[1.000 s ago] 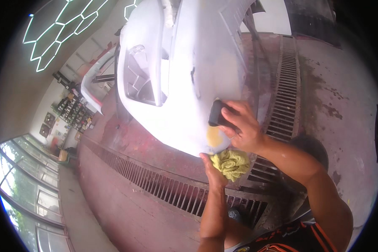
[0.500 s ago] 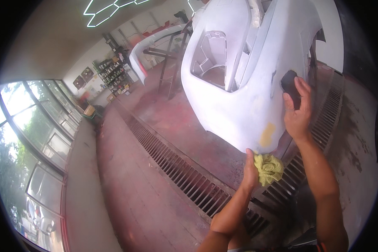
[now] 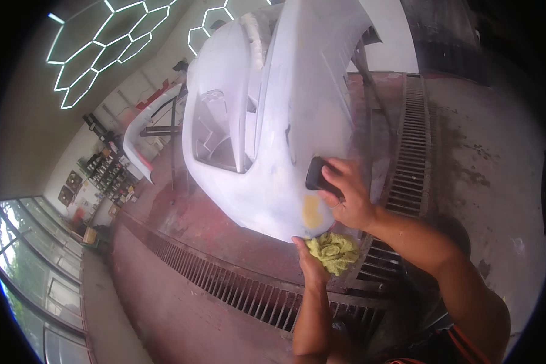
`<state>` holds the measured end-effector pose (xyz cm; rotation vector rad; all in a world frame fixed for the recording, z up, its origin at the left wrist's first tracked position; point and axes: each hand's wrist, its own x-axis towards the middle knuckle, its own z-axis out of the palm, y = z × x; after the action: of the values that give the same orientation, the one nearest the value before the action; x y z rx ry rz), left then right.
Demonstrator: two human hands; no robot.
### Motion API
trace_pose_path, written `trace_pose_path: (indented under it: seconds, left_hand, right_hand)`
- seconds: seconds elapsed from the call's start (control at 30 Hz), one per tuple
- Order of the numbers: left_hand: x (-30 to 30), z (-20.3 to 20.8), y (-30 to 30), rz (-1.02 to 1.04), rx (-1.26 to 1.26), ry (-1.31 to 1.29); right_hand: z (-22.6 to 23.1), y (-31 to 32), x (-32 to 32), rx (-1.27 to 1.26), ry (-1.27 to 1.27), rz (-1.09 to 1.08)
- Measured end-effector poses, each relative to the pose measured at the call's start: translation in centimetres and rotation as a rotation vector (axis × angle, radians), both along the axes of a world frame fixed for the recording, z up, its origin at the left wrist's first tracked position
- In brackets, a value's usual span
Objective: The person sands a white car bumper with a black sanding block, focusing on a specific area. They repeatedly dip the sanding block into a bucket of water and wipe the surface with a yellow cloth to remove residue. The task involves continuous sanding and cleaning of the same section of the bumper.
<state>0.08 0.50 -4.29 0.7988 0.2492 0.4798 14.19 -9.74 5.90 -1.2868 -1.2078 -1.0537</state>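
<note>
A white-grey primed car bumper [image 3: 267, 197] stands up in front of me, with a yellow filler patch [image 3: 312, 212] near its lower corner. My right hand [image 3: 353, 195] grips a black sanding block [image 3: 313, 173] against the bumper's face, just above the patch. Fingers and thumb are closed round the block's sides. At the bumper's bottom edge is my left hand [image 3: 311, 265], its thumb up against the edge. A crumpled yellow-green cloth [image 3: 336, 253] is held in that hand; most of the left fingers are hidden behind it.
A long floor grating [image 3: 224, 282] runs below the bumper, and another grating [image 3: 404, 164] lies to the right. Farther back, a second bumper [image 3: 136, 148] rests on a dark stand [image 3: 164, 130]. Shelves of small containers [image 3: 106, 173] stand at the far wall. Windows [image 3: 39, 273] line the left.
My right hand has moved the sanding block down the bumper, closer to the yellow patch. My left hand stays at the lower edge with the cloth. The view has turned, shifting everything leftward.
</note>
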Motion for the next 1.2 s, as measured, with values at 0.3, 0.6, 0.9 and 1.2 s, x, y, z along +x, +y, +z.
trace_pose_path:
  seconds: [0.3, 0.6, 0.9, 1.2]
  left_hand:
    - [-0.4, 1.9, -1.2, 0.067, 0.105, 0.002]
    - [-0.1, 0.9, -0.5, 0.034, 0.135, -0.055]
    - [-0.1, 1.8, -1.5, 0.059, 0.160, -0.115]
    - [-1.6, -1.2, -2.7, -0.323, 0.879, 0.253]
  right_hand:
    - [2.1, -0.1, 1.9, 0.082, 0.117, 0.042]
    - [3.3, 0.9, 1.9, 0.105, 0.050, 0.085]
    - [-12.9, -14.3, 2.6, -0.153, 0.425, -0.214]
    - [-26.8, -29.9, 3.7, -0.767, 0.562, -0.482]
